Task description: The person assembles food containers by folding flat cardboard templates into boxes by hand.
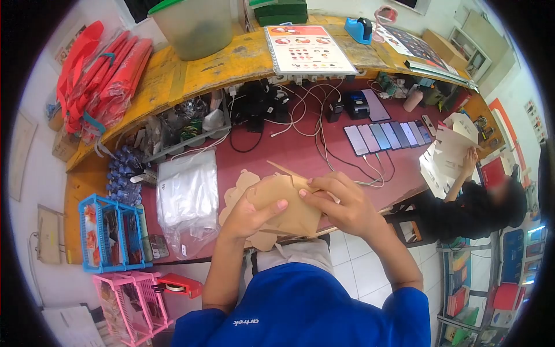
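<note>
A brown cardboard box (292,213), partly folded, is held in front of my body at the desk's near edge. My left hand (250,215) grips its left side, thumb lying over the face and the other fingers hidden behind. At the upper right, my right hand (342,199) pinches the box's edge beside a raised flap, with thumb and fingertips close together. Flat brown cardboard (230,196) with scalloped edges shows on the desk to the left, partly covered by my left hand and the box.
Clear plastic bags (186,199) lie left on the red desk (269,147). Several phones (384,137) stand in a row, cables nearby. Blue baskets (113,234) and a tape dispenser (180,284) are at left. Another person (462,211) handles white cardboard (448,153) at right.
</note>
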`<state>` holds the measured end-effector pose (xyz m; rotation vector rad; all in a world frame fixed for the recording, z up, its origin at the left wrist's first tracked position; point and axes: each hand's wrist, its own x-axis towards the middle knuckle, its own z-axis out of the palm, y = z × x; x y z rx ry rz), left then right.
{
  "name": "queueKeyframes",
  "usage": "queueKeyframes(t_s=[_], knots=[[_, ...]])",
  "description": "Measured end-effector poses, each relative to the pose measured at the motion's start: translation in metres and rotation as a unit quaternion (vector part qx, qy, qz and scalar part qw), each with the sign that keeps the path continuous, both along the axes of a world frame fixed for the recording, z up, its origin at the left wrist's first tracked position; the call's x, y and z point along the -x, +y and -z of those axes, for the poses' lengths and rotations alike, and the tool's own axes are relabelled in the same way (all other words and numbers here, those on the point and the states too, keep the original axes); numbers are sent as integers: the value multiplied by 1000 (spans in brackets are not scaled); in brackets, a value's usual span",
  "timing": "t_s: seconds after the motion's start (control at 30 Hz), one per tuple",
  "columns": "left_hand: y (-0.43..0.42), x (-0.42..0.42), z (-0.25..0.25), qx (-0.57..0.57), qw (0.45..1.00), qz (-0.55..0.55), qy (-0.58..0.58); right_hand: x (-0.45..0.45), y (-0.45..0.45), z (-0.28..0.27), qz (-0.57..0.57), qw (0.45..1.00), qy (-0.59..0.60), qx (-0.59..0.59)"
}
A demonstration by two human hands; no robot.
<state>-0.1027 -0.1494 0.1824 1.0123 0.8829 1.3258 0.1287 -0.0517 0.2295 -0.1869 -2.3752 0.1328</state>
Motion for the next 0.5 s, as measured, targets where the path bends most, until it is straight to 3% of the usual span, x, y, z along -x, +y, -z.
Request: queueKeyframes(t_s=[0.27, 0.33, 0.37, 0.43, 0.5], knots=[[1, 1, -2, -40, 990, -30, 133, 12, -29, 11, 45, 976, 48, 205], [-2, 1, -1, -40, 988, -40, 146, 15, -35, 8, 77, 853, 129, 500], [-3, 1, -3, -34, 989, -33, 141, 13, -33, 11, 78, 852, 129, 501], [-3, 1, -7, -29, 990, -25, 136, 7, -22, 17, 31, 791, 88, 604], [-5, 0, -10, -35, 982, -11, 184, 8, -24, 20, 47, 792, 86, 603]])
